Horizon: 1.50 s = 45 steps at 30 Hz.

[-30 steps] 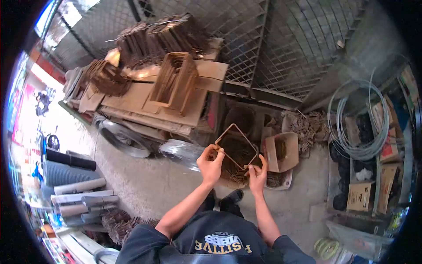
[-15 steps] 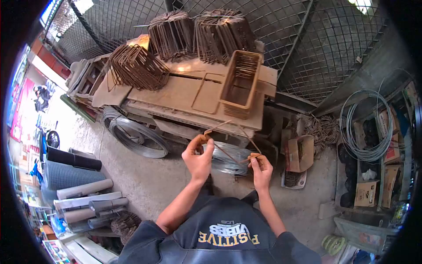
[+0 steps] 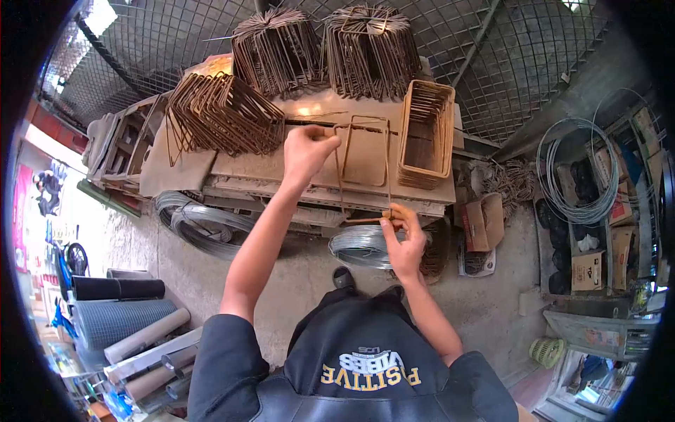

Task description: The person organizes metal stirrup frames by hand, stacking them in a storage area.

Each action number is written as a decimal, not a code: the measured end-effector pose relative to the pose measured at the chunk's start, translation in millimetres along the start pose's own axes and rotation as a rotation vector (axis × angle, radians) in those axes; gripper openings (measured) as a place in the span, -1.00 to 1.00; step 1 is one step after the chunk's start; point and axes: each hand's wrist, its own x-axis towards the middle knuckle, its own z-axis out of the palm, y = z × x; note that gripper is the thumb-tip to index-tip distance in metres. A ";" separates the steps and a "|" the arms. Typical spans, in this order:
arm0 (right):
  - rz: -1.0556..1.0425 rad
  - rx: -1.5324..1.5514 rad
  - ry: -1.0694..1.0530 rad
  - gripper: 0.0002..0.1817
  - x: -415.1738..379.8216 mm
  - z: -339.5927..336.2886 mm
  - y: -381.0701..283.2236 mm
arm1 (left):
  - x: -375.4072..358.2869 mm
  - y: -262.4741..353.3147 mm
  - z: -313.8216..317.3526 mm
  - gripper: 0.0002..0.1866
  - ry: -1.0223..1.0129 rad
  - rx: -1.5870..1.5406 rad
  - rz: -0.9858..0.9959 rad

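Observation:
Between my hands is a thin, rust-brown rebar stirrup (image 3: 362, 221), bent into a rectangle and held in front of the table. My left hand (image 3: 306, 155) pinches its upper left corner, over the table's front part. Lower down, the fingers of my right hand (image 3: 406, 243) are closed on its lower right corner. Behind it, a single loose stirrup (image 3: 365, 185) lies flat on the table (image 3: 253, 167). A neat stack of rectangular stirrups (image 3: 423, 176) stands to the right of that one.
Leaning stirrups (image 3: 225, 116) occupy the table's left, with two tall bundles, one a left bundle (image 3: 274, 56) and one a right bundle (image 3: 373, 56), against the mesh fence. Wire coils (image 3: 211, 225) sit below. An open cardboard box (image 3: 484, 221) stands right; mesh rolls (image 3: 123, 323) lie left.
My left hand has moved up and forward over the table, still on the stirrup. My right hand has lowered slightly forward. The held stirrup has turned more upright in view, and the camera view has shifted.

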 end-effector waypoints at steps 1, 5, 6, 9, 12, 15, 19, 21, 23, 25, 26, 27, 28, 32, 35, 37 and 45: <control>-0.076 -0.138 -0.044 -0.65 3.8 4.0 -1.7 | 14.6 1.1 0.8 -0.60 -0.050 0.086 -0.018; -0.209 -0.378 -0.059 -0.78 21.9 23.2 -5.6 | 70.4 1.4 16.2 -0.70 -0.157 0.249 0.010; -0.258 -0.388 -0.034 -0.80 27.2 28.2 -6.3 | 81.3 4.1 20.3 -0.70 -0.168 0.244 0.021; -0.232 -0.506 0.021 -0.83 38.2 35.3 -14.3 | 109.7 7.3 32.7 -0.64 -0.280 0.283 -0.022; -0.215 -0.589 0.066 -0.82 48.7 39.9 -9.9 | 130.9 -5.2 50.2 -0.64 -0.323 0.353 -0.032; -0.218 -0.630 0.096 -0.82 55.2 43.5 -3.1 | 143.1 -27.9 66.1 -0.64 -0.310 0.342 -0.004; -0.206 -0.638 0.104 -0.81 56.8 48.3 0.7 | 138.2 -39.7 69.8 -0.65 -0.308 0.302 -0.001; -0.214 -0.635 0.110 -0.81 57.7 49.2 2.5 | 139.1 -43.4 69.3 -0.65 -0.319 0.284 -0.023; -0.225 -0.632 0.107 -0.81 57.4 49.7 3.6 | 140.5 -51.8 70.8 -0.66 -0.336 0.284 -0.050; -0.186 -0.652 0.109 -0.81 58.0 49.6 4.0 | 142.1 -58.5 73.8 -0.66 -0.322 0.295 -0.050; -0.188 -0.653 0.108 -0.81 58.8 49.8 4.3 | 142.4 -61.9 75.2 -0.66 -0.311 0.309 -0.050; -0.190 -0.654 0.115 -0.81 59.1 49.6 4.6 | 141.6 -63.6 75.8 -0.66 -0.311 0.306 -0.050; -0.193 -0.655 0.121 -0.81 59.5 49.4 5.1 | 140.8 -65.2 76.3 -0.66 -0.302 0.302 -0.039; -0.178 -0.651 0.107 -0.80 60.0 49.5 9.4 | 131.9 -52.5 72.1 -0.64 -0.284 0.349 -0.027; -0.173 -0.654 0.087 -0.80 59.7 49.9 10.0 | 136.1 -62.6 75.8 -0.64 -0.284 0.362 -0.003; -0.216 -0.624 0.109 -0.81 60.1 50.6 14.2 | 131.3 -57.5 73.5 -0.65 -0.284 0.371 -0.006; -0.159 -0.630 0.079 -0.78 58.6 50.8 18.3 | 118.3 -46.3 70.1 -0.67 -0.242 0.411 -0.006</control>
